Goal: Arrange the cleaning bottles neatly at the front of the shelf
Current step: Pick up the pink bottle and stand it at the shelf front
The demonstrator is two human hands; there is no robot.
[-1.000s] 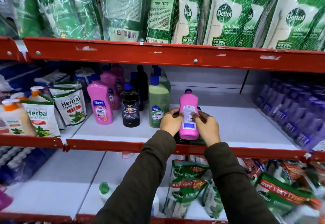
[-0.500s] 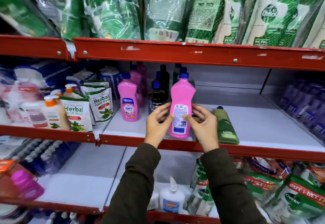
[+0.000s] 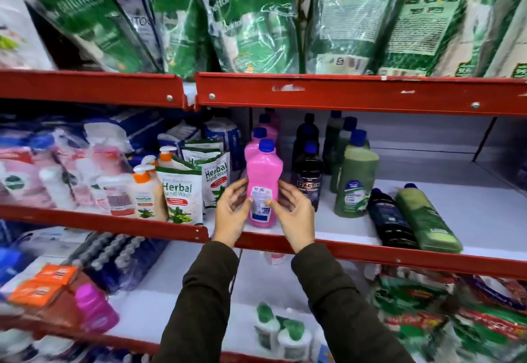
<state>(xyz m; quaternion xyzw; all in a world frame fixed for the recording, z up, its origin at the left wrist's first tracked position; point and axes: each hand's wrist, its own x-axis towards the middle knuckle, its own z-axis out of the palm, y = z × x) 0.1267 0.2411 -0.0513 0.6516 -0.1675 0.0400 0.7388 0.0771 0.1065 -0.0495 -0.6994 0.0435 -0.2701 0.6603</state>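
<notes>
A pink bottle (image 3: 263,180) with a blue cap stands upright at the front of the white shelf (image 3: 342,217), its back label facing me. My left hand (image 3: 232,214) and my right hand (image 3: 293,214) hold it from both sides by the fingertips. Behind it stand more pink bottles (image 3: 261,137). To its right stand a black bottle (image 3: 309,177) and a green bottle (image 3: 356,180), both upright. Further right a black bottle (image 3: 389,220) and a green bottle (image 3: 425,217) lie on their sides near the shelf's front.
Herbal hand wash pouches (image 3: 179,194) and pump bottles (image 3: 145,194) fill the shelf section to the left. A red shelf rail (image 3: 399,260) runs along the front. Green refill pouches (image 3: 251,17) hang down from the shelf above. The shelf's right part is bare white.
The pink bottle has moved left in both hands, from in front of the black and green bottles to the front of the pink row, and now stands on the shelf.
</notes>
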